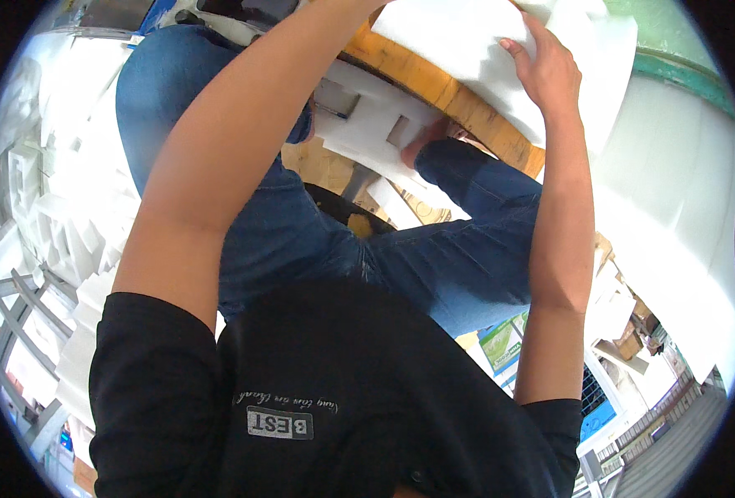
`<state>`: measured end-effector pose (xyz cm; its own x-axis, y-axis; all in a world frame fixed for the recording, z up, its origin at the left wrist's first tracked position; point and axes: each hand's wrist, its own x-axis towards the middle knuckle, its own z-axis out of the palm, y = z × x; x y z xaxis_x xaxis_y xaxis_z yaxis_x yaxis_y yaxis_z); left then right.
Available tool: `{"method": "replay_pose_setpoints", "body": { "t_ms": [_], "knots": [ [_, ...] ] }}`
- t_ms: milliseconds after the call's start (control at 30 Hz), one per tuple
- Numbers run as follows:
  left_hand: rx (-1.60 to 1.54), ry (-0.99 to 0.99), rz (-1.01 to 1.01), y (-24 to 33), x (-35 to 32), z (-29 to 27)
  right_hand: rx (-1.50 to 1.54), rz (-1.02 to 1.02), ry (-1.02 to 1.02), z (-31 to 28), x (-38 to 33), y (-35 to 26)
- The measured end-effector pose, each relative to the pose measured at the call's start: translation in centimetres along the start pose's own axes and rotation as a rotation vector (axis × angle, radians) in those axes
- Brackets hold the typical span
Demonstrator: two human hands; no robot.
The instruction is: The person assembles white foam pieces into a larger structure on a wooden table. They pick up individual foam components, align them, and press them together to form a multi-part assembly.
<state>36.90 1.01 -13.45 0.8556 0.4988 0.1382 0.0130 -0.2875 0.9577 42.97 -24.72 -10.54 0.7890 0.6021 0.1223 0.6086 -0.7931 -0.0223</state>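
A white foam sheet (pixel 450 37) lies over a wooden tabletop whose worn edge (pixel 442 79) faces me. My right hand (pixel 550 73) rests at the sheet's right part, thumb and index finger stretched and apart; the other fingers are partly hidden. It does not appear to grip anything. My left forearm (pixel 276 108) reaches up across the sheet's left side, and the upper rim of the picture cuts off that hand. What it touches is out of sight.
White foam pieces (pixel 60 216) are piled at the left. Beneath the table stands a white foam block with square cutouts (pixel 359 124), near my feet. Large white sheet material (pixel 666 199) fills the right side. Cardboard scraps (pixel 629 340) lie at lower right.
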Motion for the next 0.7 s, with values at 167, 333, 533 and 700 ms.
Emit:
{"method": "replay_pose_setpoints", "body": {
  "t_ms": [167,333,533,700],
  "knots": [
    [-0.005,0.001,-0.009,-0.4,0.2,0.1,-0.004,-0.036,0.052,-0.1,-0.2,-1.5],
    [0.020,0.004,0.036,-0.6,0.3,0.2,-0.088,-0.038,0.012,-0.4,-0.5,-1.8],
    [0.149,-0.086,0.055,-0.3,1.3,-0.5,-0.047,-0.058,-0.086,-2.5,-0.5,-2.8],
    [0.393,-0.211,-0.030,0.4,3.1,-1.3,-0.062,-0.044,-0.123,-1.0,0.2,-0.8]
  ]
}}
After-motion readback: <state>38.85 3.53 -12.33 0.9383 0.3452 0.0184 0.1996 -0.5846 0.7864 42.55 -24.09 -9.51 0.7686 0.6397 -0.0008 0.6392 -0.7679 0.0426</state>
